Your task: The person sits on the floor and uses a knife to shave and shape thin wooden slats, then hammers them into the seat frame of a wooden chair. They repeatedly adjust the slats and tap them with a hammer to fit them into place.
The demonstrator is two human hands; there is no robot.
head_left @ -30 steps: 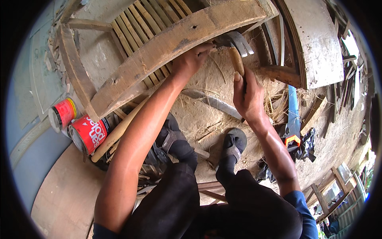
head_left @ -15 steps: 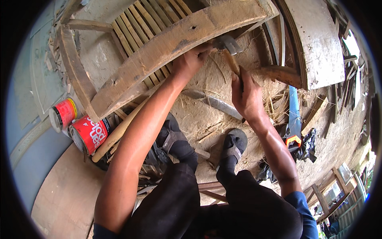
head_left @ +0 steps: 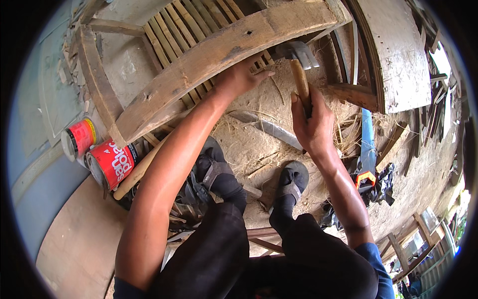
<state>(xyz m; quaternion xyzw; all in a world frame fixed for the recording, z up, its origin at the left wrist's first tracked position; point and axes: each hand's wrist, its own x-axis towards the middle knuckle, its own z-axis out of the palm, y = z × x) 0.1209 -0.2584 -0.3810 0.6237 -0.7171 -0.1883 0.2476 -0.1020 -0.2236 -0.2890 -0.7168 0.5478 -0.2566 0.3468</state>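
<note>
My right hand (head_left: 316, 122) is closed around the wooden handle of a claw hammer (head_left: 300, 79). The hammer's dark metal head is up beside the underside of a curved wooden rail (head_left: 199, 64). This rail belongs to a slatted wooden chair frame (head_left: 102, 82) lying across the top of the view. My left hand (head_left: 238, 80) reaches in under the rail, next to the slats (head_left: 177, 27). Its thumb is stretched out toward the hammer, apart from the fingers. The rail partly hides those fingers, and nothing shows in their grasp.
Two red paint cans (head_left: 110, 163) stand at the left by a blue-grey panel. A flat metal bar (head_left: 266, 130) lies on the dirt floor ahead of my feet. To the right are a blue handsaw (head_left: 368, 144), a pale board (head_left: 398, 55) and scrap wood.
The hammer has shifted slightly right and turned more upright in my right hand. My left thumb has spread out from the fingers. The chair frame has shifted a little in view.
</note>
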